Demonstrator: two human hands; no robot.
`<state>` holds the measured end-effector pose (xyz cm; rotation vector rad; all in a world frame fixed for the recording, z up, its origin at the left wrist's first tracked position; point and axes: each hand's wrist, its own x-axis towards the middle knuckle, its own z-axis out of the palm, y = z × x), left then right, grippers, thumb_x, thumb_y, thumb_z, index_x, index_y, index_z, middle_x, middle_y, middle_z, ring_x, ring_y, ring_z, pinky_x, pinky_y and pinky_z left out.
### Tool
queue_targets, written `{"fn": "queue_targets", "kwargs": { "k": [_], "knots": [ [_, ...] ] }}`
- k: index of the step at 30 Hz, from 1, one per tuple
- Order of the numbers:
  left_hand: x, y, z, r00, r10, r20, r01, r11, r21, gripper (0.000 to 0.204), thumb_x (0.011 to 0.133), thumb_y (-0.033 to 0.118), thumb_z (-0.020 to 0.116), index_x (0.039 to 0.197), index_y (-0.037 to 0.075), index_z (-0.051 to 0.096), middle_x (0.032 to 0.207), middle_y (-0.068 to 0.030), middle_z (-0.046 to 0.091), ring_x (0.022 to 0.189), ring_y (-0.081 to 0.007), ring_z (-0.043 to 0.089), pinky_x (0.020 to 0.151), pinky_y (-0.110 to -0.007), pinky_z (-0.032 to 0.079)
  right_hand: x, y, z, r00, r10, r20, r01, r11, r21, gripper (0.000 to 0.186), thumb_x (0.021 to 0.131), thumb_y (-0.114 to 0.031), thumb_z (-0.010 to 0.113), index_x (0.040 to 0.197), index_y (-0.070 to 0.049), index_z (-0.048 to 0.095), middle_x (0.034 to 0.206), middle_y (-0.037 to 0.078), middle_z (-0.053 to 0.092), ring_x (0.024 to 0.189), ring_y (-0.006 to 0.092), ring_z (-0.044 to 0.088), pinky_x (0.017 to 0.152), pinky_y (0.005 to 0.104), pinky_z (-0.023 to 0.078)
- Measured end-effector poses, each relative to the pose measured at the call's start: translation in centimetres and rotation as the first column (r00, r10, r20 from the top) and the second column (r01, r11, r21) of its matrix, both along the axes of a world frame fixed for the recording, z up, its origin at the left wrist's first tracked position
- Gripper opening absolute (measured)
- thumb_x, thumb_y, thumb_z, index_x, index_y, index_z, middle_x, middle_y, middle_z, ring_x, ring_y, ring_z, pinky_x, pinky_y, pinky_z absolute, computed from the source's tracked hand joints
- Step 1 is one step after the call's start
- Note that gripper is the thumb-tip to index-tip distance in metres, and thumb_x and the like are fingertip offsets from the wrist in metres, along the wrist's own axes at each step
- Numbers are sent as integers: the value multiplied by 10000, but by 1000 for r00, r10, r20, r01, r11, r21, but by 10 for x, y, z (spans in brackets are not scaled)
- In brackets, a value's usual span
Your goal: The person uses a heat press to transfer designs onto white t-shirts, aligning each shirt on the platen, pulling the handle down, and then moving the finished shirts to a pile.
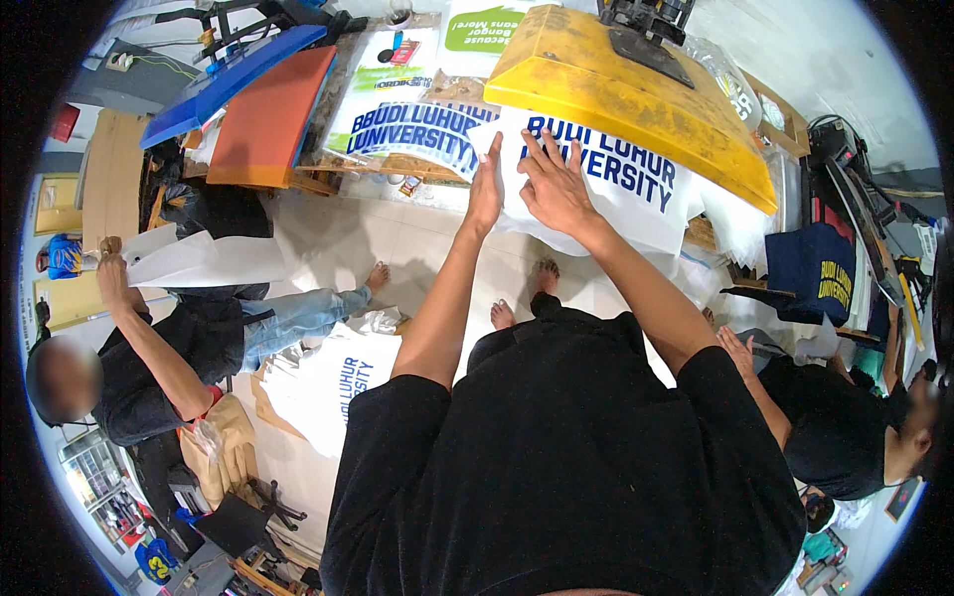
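Observation:
A white fabric piece (651, 221) with blue lettering lies at the front of the table, its far part beneath the raised yellow plate (586, 74) of a heat press. My right hand (556, 189) rests on this fabric beside the lettering, fingers spread. Along the fabric's left edge my left hand (485, 189) is held on its side, fingers stretched out and nothing visible in it. Just left of that hand are overlapping transfer sheets (417, 139) with the same blue lettering.
A second press with blue (238, 84) and orange (268, 119) boards stands left. Printed white pieces (323, 387) fill a box on the floor. One person (169, 368) at left holds a white sheet (204, 260); another person (825, 417) works at right, near a navy printed cloth (815, 268).

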<state>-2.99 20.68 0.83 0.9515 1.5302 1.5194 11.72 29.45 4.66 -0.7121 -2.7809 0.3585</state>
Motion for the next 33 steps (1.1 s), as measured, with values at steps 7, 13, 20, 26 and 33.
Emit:
{"fn": "queue_targets", "kwargs": {
  "k": [7,13,20,26,33],
  "knots": [
    [-1,3,-1,1000,2,21,-2,1000,0,881,1107,669,105,1686,20,242,1757,-179,229,1640,-316,151,1325,-395,86,-3,-1,3,1000,-8,2,8,1000,-10,303,901,-175,654,1192,-93,641,1709,183,337,1602,431,240,1202,778,109],
    [-1,2,-2,1000,2,14,-2,1000,-5,869,1107,670,100,1692,44,245,1757,-178,229,1639,-318,155,1325,-394,86,-1,-3,-1,1000,-23,-13,22,1000,-7,321,902,-186,657,1209,-93,641,1719,184,321,1609,432,226,1198,789,95],
    [-4,1,-8,1000,5,12,-5,1000,1,855,1114,658,106,1690,44,253,1754,-180,238,1637,-317,166,1325,-389,94,-4,-3,-1,999,-29,17,29,1000,-6,334,911,-202,651,1224,-88,636,1713,197,329,1606,438,230,1195,791,99],
    [-4,2,-9,999,0,38,-1,1000,23,869,1111,666,120,1688,27,241,1757,-180,226,1639,-315,156,1327,-390,90,-3,-4,0,1000,-18,10,18,1000,17,300,914,-182,644,1196,-81,641,1713,203,326,1593,447,258,1186,797,115],
    [1,2,1,999,1,42,-1,1000,-12,890,1103,683,108,1689,28,245,1760,-158,227,1640,-306,143,1325,-389,72,-2,1,0,979,-68,-194,83,994,71,272,903,-182,728,1153,-77,698,1508,192,568,1441,349,475,1174,638,284]
  ]
}}
